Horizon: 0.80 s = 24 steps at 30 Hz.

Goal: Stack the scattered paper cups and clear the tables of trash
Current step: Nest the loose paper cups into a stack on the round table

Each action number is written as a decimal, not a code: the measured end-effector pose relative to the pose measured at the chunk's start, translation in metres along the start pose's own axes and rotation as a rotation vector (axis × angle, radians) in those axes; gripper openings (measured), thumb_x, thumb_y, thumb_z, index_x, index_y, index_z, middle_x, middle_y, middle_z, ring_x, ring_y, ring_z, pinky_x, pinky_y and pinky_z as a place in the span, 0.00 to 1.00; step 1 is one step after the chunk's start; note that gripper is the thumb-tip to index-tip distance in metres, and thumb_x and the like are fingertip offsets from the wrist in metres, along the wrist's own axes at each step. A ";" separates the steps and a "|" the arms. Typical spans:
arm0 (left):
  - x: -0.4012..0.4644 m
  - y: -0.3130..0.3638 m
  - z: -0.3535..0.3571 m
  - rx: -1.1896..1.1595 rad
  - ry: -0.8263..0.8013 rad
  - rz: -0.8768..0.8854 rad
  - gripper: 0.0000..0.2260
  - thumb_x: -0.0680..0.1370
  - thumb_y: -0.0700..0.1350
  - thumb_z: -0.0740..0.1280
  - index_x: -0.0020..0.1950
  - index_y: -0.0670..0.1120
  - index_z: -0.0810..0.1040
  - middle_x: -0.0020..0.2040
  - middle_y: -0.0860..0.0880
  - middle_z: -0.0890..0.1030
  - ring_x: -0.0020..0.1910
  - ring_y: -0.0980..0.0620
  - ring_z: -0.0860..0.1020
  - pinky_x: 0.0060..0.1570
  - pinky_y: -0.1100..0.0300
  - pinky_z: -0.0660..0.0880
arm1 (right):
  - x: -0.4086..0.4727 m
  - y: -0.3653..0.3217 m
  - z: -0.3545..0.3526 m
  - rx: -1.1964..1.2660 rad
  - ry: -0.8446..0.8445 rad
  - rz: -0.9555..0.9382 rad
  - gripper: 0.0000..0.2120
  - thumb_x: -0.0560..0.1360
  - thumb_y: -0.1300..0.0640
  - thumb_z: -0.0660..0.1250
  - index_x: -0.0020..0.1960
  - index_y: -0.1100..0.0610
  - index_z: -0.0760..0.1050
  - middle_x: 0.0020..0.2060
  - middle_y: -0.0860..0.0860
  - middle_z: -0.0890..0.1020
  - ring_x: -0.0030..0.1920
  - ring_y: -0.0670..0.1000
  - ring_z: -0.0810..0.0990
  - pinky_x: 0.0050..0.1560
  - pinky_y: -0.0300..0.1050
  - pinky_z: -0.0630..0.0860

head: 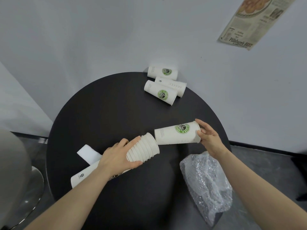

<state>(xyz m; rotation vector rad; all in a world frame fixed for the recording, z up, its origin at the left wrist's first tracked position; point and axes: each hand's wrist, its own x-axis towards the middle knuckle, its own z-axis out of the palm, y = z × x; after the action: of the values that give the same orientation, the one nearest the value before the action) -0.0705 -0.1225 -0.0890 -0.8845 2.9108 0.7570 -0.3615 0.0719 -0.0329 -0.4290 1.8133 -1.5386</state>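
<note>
Over the round black counter [116, 105], the left hand [119, 156] grips a nested stack of white paper cups [144, 149], its open mouth facing right. The right hand [208, 138] pinches the rim of a single white logo cup [177, 134], lying sideways, base aimed at that mouth, axes nearly aligned.

A: Where is there open room on the tabletop [103, 103]?

B: From the middle out to nine and eleven o'clock it is bare black surface.

A: And what blocks the way?

B: Three lying cups [163, 83] crowd one o'clock against the wall [99, 39]. Crumpled bubble wrap [206, 183] fills five o'clock. A white paper [88, 153] lies at eight o'clock, beside the cup stack [142, 151].
</note>
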 end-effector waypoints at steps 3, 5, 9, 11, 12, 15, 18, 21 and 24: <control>-0.003 0.000 -0.001 0.013 -0.004 0.017 0.40 0.69 0.72 0.61 0.76 0.66 0.45 0.59 0.59 0.67 0.53 0.57 0.72 0.46 0.61 0.72 | -0.003 0.000 0.007 0.002 -0.072 0.018 0.20 0.75 0.64 0.64 0.66 0.55 0.72 0.43 0.47 0.85 0.48 0.48 0.82 0.47 0.46 0.77; -0.004 0.000 -0.002 0.019 -0.008 0.020 0.40 0.69 0.72 0.61 0.75 0.67 0.44 0.59 0.59 0.66 0.53 0.57 0.72 0.46 0.62 0.71 | -0.004 0.002 0.018 0.008 -0.128 0.034 0.19 0.75 0.65 0.63 0.65 0.56 0.73 0.45 0.48 0.85 0.48 0.49 0.81 0.49 0.47 0.77; -0.004 0.000 -0.001 0.018 -0.009 0.016 0.41 0.68 0.72 0.61 0.75 0.67 0.44 0.59 0.59 0.66 0.54 0.57 0.72 0.45 0.62 0.68 | -0.009 0.011 0.044 0.052 -0.217 0.082 0.19 0.73 0.64 0.65 0.64 0.56 0.74 0.46 0.49 0.85 0.48 0.48 0.82 0.47 0.44 0.79; -0.003 0.001 -0.001 0.016 -0.006 0.013 0.41 0.68 0.72 0.61 0.75 0.67 0.44 0.59 0.59 0.66 0.55 0.56 0.72 0.45 0.61 0.69 | -0.011 0.015 0.058 0.086 -0.241 0.102 0.20 0.72 0.63 0.65 0.64 0.56 0.74 0.45 0.50 0.85 0.47 0.48 0.82 0.46 0.42 0.79; -0.001 0.001 -0.001 0.016 -0.006 0.013 0.41 0.68 0.72 0.61 0.75 0.67 0.43 0.59 0.59 0.66 0.55 0.56 0.72 0.45 0.61 0.69 | -0.012 0.018 0.064 0.097 -0.247 0.108 0.21 0.71 0.62 0.66 0.64 0.56 0.74 0.44 0.50 0.85 0.47 0.48 0.82 0.45 0.41 0.79; 0.001 0.002 0.000 0.027 -0.006 0.010 0.42 0.68 0.72 0.59 0.75 0.66 0.41 0.61 0.58 0.66 0.54 0.56 0.72 0.44 0.61 0.68 | -0.013 0.024 0.078 0.110 -0.259 0.122 0.22 0.71 0.62 0.66 0.65 0.57 0.73 0.46 0.51 0.85 0.48 0.48 0.81 0.48 0.41 0.78; 0.003 0.006 0.002 0.072 -0.002 0.002 0.43 0.68 0.73 0.58 0.74 0.65 0.36 0.63 0.57 0.66 0.54 0.54 0.72 0.47 0.59 0.69 | -0.013 0.029 0.087 0.107 -0.272 0.127 0.22 0.74 0.63 0.65 0.67 0.60 0.72 0.50 0.56 0.82 0.51 0.50 0.80 0.51 0.43 0.78; 0.008 0.015 0.007 0.150 0.019 -0.004 0.48 0.66 0.74 0.59 0.74 0.63 0.33 0.65 0.55 0.65 0.55 0.53 0.72 0.49 0.56 0.72 | -0.014 0.033 0.097 0.088 -0.310 0.132 0.21 0.75 0.64 0.64 0.68 0.60 0.70 0.53 0.60 0.80 0.54 0.52 0.79 0.54 0.45 0.76; 0.015 0.026 0.011 0.182 0.024 -0.001 0.51 0.65 0.74 0.62 0.74 0.62 0.31 0.64 0.54 0.65 0.55 0.51 0.72 0.48 0.54 0.73 | -0.014 0.037 0.106 0.083 -0.362 0.151 0.22 0.74 0.61 0.65 0.68 0.58 0.71 0.54 0.59 0.80 0.55 0.53 0.78 0.57 0.50 0.74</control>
<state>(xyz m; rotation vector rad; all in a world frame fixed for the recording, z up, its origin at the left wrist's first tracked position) -0.0982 -0.1064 -0.0893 -0.8822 2.9402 0.4749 -0.2709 0.0138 -0.0676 -0.4848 1.4631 -1.3299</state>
